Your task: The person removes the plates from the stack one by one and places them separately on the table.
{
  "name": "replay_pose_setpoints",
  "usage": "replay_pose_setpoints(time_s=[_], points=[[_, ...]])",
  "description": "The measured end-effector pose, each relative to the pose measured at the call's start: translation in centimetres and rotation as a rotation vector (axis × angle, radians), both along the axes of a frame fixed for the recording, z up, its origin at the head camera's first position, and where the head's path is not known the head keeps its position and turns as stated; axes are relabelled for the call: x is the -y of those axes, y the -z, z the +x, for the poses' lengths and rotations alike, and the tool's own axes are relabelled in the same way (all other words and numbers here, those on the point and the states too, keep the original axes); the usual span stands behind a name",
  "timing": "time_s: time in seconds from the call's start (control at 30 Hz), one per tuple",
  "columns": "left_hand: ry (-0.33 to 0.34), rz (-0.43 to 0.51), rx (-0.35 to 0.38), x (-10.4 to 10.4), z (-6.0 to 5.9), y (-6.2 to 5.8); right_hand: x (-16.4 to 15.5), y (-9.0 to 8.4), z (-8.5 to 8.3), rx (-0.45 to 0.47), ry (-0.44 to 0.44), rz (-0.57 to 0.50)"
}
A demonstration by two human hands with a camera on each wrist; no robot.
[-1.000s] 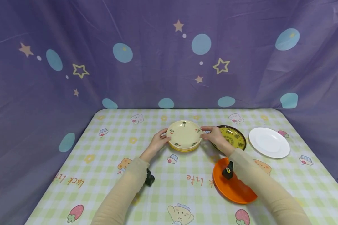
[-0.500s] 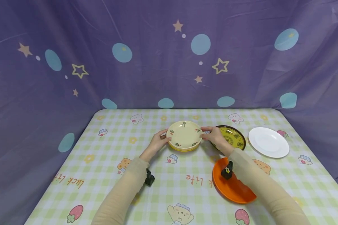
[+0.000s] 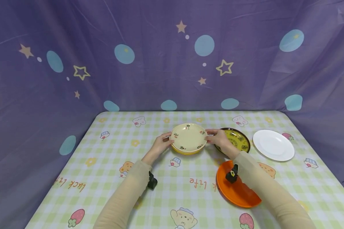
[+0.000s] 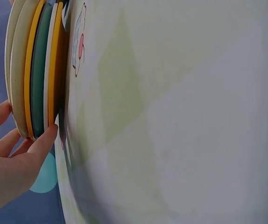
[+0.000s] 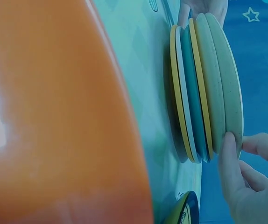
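Note:
A stack of plates stands at the table's centre, topped by a cream plate [image 3: 189, 137] with small printed pictures on its rim. Edge-on in the left wrist view, a second cream plate [image 4: 21, 70] lies beneath it, then yellow, teal [image 4: 41, 70], white and yellow plates. My left hand [image 3: 160, 143] holds the stack's left side, its fingertips spread from the top plate down to the lowest ones. On the opposite side, my right hand [image 3: 221, 140] pinches the top cream plate's rim; in the right wrist view a fingertip [image 5: 229, 140] touches near the seam between the cream plates.
Behind my right hand lies an olive plate [image 3: 240, 139] with a dark rim. Farther right is a white plate [image 3: 273, 145]. An orange plate [image 3: 232, 194] sits under my right forearm, partly hidden by the sleeve. A checked cloth [image 3: 117, 197] covers the table.
The top cream plate has shifted slightly to the right over the stack, and my right fingers have moved with it. My left hand has barely moved. The other plates stay in place.

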State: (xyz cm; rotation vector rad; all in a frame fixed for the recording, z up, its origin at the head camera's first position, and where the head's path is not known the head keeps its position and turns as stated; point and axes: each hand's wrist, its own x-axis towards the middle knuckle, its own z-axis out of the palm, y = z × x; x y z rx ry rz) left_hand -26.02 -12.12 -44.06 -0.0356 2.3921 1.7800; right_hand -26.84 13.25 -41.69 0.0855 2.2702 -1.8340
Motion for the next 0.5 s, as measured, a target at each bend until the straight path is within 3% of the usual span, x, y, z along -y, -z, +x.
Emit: replay_pose_setpoints(time_s=[0.5], points=[[-0.001,-0.044,-0.019,0.05,-0.07,-0.10,-0.71,-0.39,0.16,0.057,-0.005,-0.054]])
